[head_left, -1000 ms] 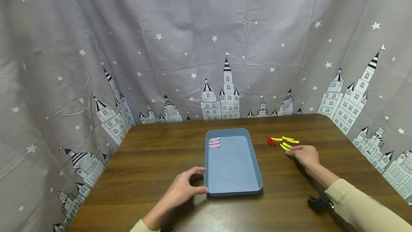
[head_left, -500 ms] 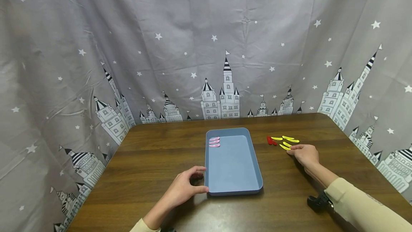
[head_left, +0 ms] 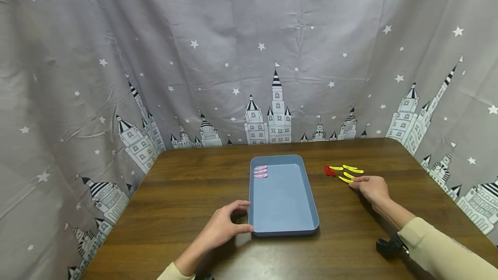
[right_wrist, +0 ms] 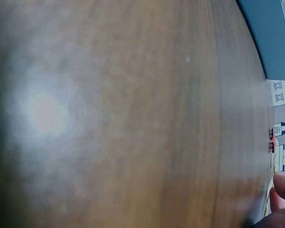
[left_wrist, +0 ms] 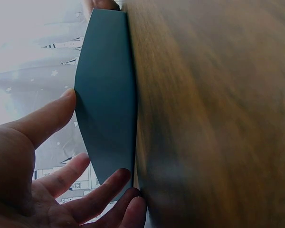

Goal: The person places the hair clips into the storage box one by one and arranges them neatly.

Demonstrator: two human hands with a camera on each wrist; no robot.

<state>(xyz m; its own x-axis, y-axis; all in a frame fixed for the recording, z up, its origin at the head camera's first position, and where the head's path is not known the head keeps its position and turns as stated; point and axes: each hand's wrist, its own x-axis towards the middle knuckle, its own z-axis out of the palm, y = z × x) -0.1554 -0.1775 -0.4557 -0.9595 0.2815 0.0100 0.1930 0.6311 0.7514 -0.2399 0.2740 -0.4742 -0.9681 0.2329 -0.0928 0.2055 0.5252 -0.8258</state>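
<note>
My left hand (head_left: 223,227) rests against the left wall of a blue-grey tray (head_left: 284,231). In the left wrist view its thumb touches the tray's rim, and relaxed fingers (left_wrist: 111,187) lie along the side wall. Right of the tray, my right hand (head_left: 372,188) pinches the near end of a yellow hair clip (head_left: 344,179) at the table. Another yellow hair clip (head_left: 348,175) lies just behind it. Only part of the right hand (right_wrist: 284,192) shows at the edge of the right wrist view, so its grip is mostly hidden there.
Three pink hair clips (head_left: 260,171) lie in the tray's far left corner. Beyond my right hand are more yellow hair clips (head_left: 355,170) and red hair clips (head_left: 327,170) on the wooden table (head_left: 194,185). A grey curtain (head_left: 218,68) hangs behind the table.
The pinched yellow hair clip has shifted slightly toward me, widening its gap from the yellow clip behind it. My left hand and the tray have stayed put; the head view has shifted a little.
</note>
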